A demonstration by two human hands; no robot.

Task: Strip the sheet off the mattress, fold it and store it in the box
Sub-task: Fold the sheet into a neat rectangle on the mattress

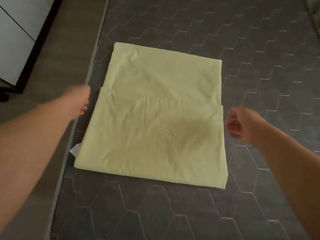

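Observation:
A pale yellow sheet lies folded into a rectangle on the dark grey quilted mattress. Its near half is doubled over, with the folded-over edge running across the middle. My left hand hovers just off the sheet's left edge, over the mattress border, fingers loosely curled and holding nothing. Blurred by motion, my right hand hangs just off the sheet's right edge, fingers also loosely curled and apart from the cloth. No box is in view.
A small white tag sticks out at the sheet's near left corner. The mattress's piped side edge runs diagonally at left, with brown floor beyond it. White furniture with a dark frame stands at far left.

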